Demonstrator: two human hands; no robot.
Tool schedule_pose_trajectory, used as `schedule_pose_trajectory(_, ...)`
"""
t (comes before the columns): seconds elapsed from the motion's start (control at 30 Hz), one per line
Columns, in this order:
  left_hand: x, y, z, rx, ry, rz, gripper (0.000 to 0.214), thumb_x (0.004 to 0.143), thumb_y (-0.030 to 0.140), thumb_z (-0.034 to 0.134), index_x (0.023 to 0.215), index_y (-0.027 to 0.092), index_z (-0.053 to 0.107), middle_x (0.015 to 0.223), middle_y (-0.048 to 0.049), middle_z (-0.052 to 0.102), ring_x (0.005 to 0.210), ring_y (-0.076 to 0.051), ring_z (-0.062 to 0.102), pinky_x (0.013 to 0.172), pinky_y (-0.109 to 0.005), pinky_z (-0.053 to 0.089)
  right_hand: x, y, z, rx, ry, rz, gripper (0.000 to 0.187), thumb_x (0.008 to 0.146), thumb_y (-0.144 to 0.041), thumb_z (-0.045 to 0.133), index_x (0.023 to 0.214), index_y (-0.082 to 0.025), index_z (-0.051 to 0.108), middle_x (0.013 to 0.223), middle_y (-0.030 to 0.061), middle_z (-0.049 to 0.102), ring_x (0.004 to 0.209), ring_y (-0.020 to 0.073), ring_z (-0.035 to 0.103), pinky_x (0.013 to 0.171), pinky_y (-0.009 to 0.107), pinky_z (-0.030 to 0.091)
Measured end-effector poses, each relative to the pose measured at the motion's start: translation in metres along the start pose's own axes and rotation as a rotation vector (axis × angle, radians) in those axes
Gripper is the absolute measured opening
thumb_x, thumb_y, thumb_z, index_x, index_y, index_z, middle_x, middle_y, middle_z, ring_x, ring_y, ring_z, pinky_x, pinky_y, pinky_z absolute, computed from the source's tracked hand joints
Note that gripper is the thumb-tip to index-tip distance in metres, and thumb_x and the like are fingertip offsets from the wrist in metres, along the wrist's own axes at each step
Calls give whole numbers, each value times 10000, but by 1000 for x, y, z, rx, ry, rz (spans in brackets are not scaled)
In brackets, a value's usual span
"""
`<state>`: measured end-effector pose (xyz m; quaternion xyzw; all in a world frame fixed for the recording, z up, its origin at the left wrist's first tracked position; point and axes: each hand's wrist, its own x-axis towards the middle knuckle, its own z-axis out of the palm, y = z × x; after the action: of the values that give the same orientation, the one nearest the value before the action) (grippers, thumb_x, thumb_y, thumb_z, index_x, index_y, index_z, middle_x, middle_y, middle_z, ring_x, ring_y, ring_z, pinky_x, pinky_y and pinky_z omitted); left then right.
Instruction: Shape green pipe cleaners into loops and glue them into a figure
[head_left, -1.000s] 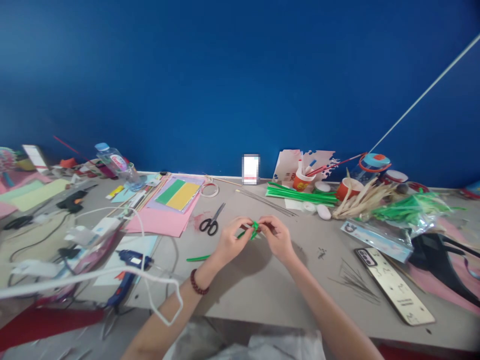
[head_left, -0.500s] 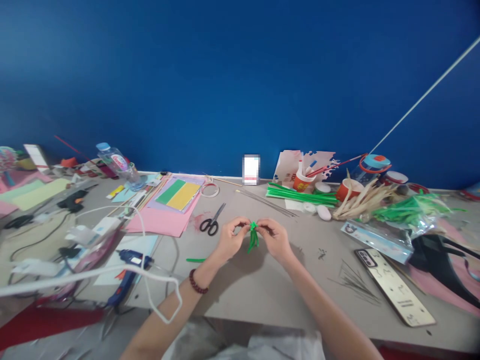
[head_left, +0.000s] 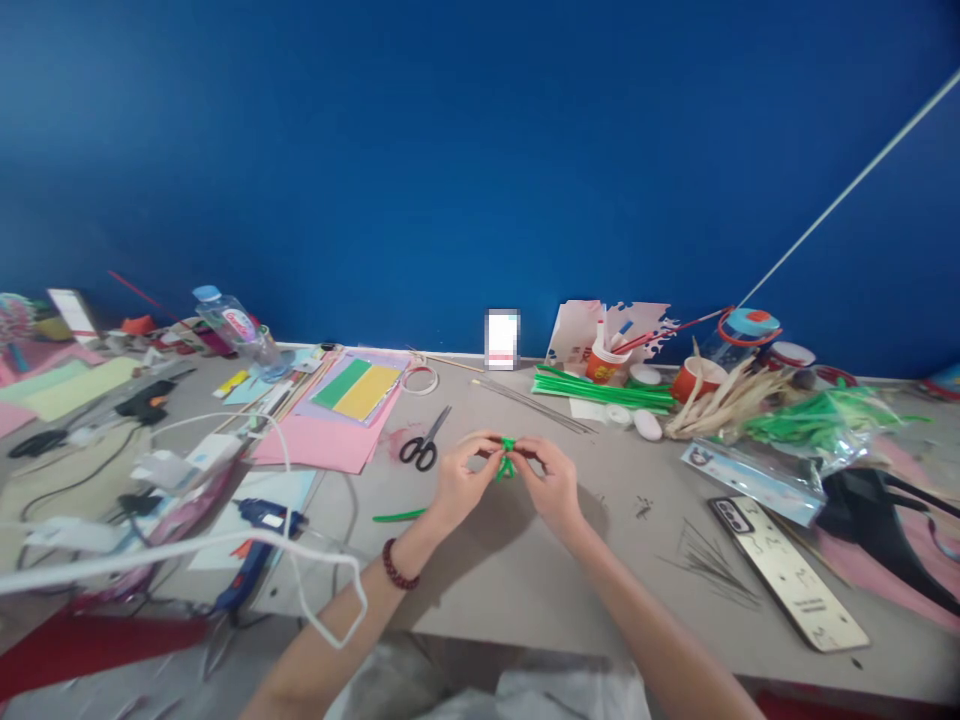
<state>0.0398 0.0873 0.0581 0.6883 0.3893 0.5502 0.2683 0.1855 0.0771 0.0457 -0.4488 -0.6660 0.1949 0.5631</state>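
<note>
Between my two hands is a small bunch of bent green pipe cleaners [head_left: 507,467], held above the table in front of me. My left hand [head_left: 463,477] pinches it from the left, thumb against fingertips. From the right, my right hand [head_left: 550,482] grips it the same way, so the fingers partly cover it. A loose green pipe cleaner [head_left: 397,516] lies on the table by my left wrist. Black-handled scissors [head_left: 424,445] rest just beyond my left hand, blades pointing away.
A bundle of green pipe cleaners [head_left: 600,390] lies at the back near a cup of pens [head_left: 606,362]. A phone [head_left: 795,575] and thin wires [head_left: 712,570] are on the right. Glue gun [head_left: 262,540], white cable [head_left: 330,548] and coloured paper [head_left: 322,440] lie left.
The hanging ends of the green pipe cleaners have turned and now look shorter, with an open loop below my fingers. Both hands have shifted slightly, still pinching.
</note>
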Motion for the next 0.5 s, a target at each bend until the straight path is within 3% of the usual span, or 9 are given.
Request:
schedule_pose_trajectory(0.33,-4,-4,3,-31,-36,-40,102,804,210,570,778,162,656,908,-79,681,824,-156,639,715,-249,517,-1,-3,0,-89,49,-24,113,820,-205,525,781,-199,631,739,37,670,677,158,612,652,273,482)
schedule_pose_trajectory(0.5,-4,-5,4,-88,-30,-108,137,804,265,580,782,157,662,923,-82,683,826,-159,642,707,-243,521,0,0,0,20,8,111,133,813,-258,540,777,-193,651,725,42,669,670,164,615,659,282,482)
